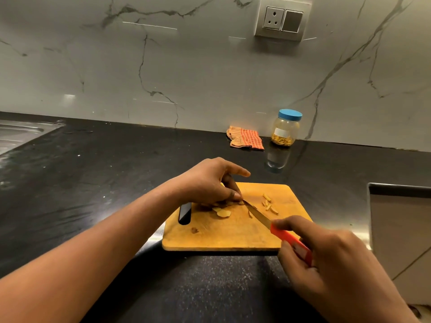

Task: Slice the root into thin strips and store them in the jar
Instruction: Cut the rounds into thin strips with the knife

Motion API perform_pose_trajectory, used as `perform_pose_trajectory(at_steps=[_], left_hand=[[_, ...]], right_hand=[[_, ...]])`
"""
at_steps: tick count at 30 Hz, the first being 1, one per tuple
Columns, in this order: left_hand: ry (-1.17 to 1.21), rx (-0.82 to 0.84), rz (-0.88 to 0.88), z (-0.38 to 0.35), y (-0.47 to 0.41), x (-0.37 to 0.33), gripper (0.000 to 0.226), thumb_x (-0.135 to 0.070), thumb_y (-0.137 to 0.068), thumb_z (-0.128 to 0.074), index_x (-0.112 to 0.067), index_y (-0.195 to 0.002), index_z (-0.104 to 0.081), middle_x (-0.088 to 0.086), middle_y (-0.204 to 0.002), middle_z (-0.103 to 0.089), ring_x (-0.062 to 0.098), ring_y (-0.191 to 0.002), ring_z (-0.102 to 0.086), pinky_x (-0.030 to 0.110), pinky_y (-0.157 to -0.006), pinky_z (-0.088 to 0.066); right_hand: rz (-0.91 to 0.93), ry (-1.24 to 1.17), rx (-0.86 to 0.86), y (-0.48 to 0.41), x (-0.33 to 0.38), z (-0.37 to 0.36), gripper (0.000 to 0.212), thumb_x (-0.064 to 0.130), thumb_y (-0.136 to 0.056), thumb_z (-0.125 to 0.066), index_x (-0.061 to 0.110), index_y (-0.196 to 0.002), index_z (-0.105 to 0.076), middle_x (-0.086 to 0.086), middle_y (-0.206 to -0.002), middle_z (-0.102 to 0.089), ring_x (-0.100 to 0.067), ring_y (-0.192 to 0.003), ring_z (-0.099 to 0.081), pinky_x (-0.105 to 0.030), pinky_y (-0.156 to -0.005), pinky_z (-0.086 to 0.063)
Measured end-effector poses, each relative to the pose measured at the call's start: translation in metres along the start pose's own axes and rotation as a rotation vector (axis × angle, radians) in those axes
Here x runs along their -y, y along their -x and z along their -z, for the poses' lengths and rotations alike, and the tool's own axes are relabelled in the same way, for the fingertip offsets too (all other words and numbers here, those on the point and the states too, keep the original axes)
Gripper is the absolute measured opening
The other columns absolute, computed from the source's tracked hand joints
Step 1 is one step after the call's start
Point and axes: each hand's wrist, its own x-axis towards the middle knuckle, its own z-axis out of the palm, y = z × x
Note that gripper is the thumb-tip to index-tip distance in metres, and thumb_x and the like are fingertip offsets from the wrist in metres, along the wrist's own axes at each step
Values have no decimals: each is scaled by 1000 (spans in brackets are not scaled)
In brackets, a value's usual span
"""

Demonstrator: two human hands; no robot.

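Head view: the jar [286, 128] stands at the back of the black desk [105, 183], against the marbled wall and well apart from the work. It is clear, its blue lid [290, 114] is on, and a low layer of yellowish strips lies at its bottom. It has a small white label, but no writing can be made out on it. An orange checked cloth [246, 137] lies crumpled just beside the jar, on its left.

Nearer the person, a wooden cutting board [233, 236] lies flat on the desk. The left hand [207, 183] is on the board's far left part. Its thumb and fingers [235, 195] are curled down and pinch the root [222, 212], which the hand mostly hides; pale slices show just below it. The forefinger sticks out straight.

The right hand [326, 257] is wrapped round the red handle of the knife [258, 214], with one finger laid along the top. The blade slants up and left, and its tip meets the root at the left fingertips. A pale patch on the handle is too blurred to read.

A few cut strips [269, 203] lie loose on the board, right of the blade.

A wall socket [282, 18] sits high on the wall, and part of a steel sink [18, 134] shows at the far left.
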Motion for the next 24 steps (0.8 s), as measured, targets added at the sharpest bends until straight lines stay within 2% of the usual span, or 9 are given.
perform_pose_trajectory(at_steps=[2,4,6,9,13,17,19,21,24], left_hand=[[41,-2,-1,2,0,0,55,-10,-92,-64,-29,-141,-49,-6,-98,-76,1,-81,-71,19,-78,-57],[43,-57,-6,9,1,2,54,-9,-93,-63,-29,-142,-48,-7,-98,-76,1,-92,-70,26,-92,-54],[21,-84,6,17,3,4,55,-11,-92,-65,-29,-141,-49,-6,-98,-76,3,-96,-70,28,-98,-51],[19,39,19,25,6,5,57,-11,-88,-70,-27,-139,-51,-4,-99,-76,6,-94,-71,24,-93,-53],[-31,182,28,25,6,5,58,-15,-84,-75,-30,-136,-55,-7,-101,-75,6,-99,-69,16,-84,-50],[-105,162,9,20,3,4,56,-15,-83,-77,-32,-133,-58,-10,-98,-75,7,-99,-69,26,-92,-55],[-108,148,-5,19,3,5,55,-12,-83,-77,-31,-132,-59,-10,-96,-74,8,-97,-69,28,-92,-55],[-84,141,-22,17,2,5,53,-13,-82,-78,-32,-130,-61,-11,-95,-74,6,-96,-69,25,-92,-53],[-72,112,-53,14,2,4,53,-18,-81,-80,-34,-128,-62,-12,-94,-74,3,-96,-68,13,-84,-47]], right_hand=[[-19,-14,-20,6,3,-1,38,49,-75,-44,37,-104,-64,12,-53,-57,-8,-35,-48,-8,-40,-39],[-56,-20,-54,10,8,-6,38,49,-73,-42,39,-104,-62,9,-50,-55,-11,-35,-47,-22,-39,-48],[-74,0,-72,10,12,-14,39,49,-73,-41,41,-106,-59,10,-49,-50,-14,-37,-46,-31,-39,-47],[-68,8,-47,7,15,-25,43,50,-75,-40,44,-115,-52,15,-53,-46,-12,-47,-53,-29,-47,-50],[-85,9,-99,6,10,-24,41,49,-75,-42,45,-114,-53,17,-51,-41,-11,-47,-50,-20,-46,-38],[-105,10,-107,3,1,-19,30,41,-79,-52,42,-108,-57,14,-45,-39,-10,-41,-38,-22,-44,-32],[-128,27,-119,1,-5,-15,27,34,-79,-56,38,-106,-60,9,-45,-41,-11,-40,-38,-22,-42,-31],[-144,20,-118,-1,-8,-13,27,32,-79,-58,37,-105,-62,6,-44,-44,-12,-38,-40,-20,-40,-28],[-125,16,-108,0,-5,-17,28,30,-78,-63,38,-105,-62,13,-43,-41,-9,-35,-39,-14,-36,-26]])
